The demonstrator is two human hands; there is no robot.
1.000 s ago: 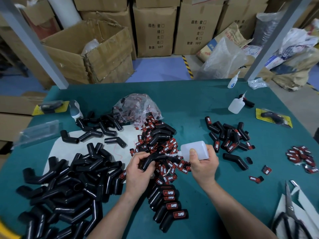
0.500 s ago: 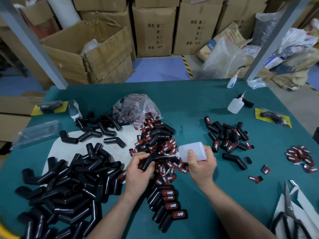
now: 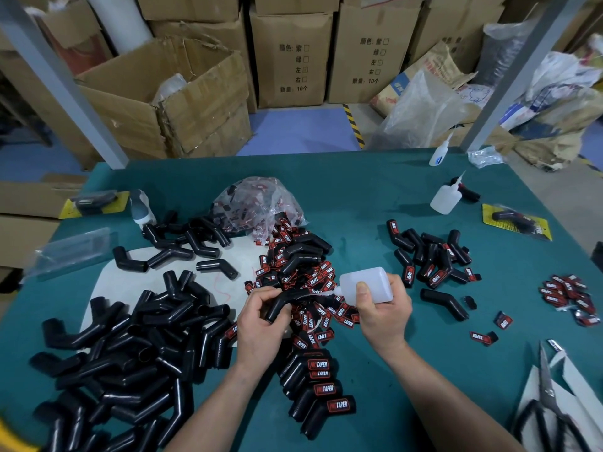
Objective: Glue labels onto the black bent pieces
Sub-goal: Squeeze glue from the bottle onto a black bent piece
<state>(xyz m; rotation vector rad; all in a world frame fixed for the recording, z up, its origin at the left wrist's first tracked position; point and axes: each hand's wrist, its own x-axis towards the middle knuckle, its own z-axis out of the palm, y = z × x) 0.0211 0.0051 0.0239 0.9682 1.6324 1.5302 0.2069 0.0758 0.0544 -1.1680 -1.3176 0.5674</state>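
Under the glue bottle [image 3: 368, 285], loose labels [image 3: 313, 318] lie heaped.

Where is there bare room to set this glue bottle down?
Bare table lies between the label bag and the spare bottle, and between the right forearm and the scissors. The black pile and label heap are crowded.

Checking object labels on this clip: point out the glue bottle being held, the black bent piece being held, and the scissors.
glue bottle [image 3: 375, 282]: head view, middle of its translucent body.
bent piece [image 3: 277, 308]: head view, lower leg below the bend.
scissors [image 3: 545, 376]: head view, blades above the pivot.
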